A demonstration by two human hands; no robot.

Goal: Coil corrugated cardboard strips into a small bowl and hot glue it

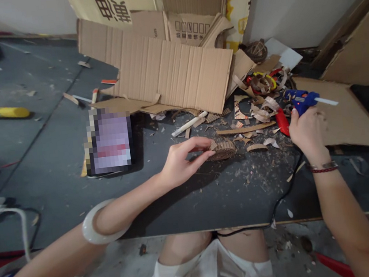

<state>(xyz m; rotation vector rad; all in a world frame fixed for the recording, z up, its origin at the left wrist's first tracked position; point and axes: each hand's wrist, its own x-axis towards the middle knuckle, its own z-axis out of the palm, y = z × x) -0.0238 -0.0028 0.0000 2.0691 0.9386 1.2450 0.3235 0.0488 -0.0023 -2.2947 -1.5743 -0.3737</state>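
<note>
Left hand (181,164) pinches a rolled corrugated cardboard coil (222,150) at its near end, fingers (198,143) and thumb nearly closed and touching the coil. Coil sits on the dark worktable (211,200), in front of the person, among cardboard scraps (261,112) and dust. Right hand (308,135) is wrapped firmly round the grip of a blue hot glue gun (300,100), raised just above the table, with a white glue stick (327,101) out the back and a black power cord (278,201) running down across the table. Long cardboard strip (246,128) lies just beyond the coil. Red-handled tool (281,121) lies beside the right hand, partly hidden. Flattened corrugated carton sheet (166,71) lies further back. Pixelated flat device (109,140) lies left of the coil.
</note>
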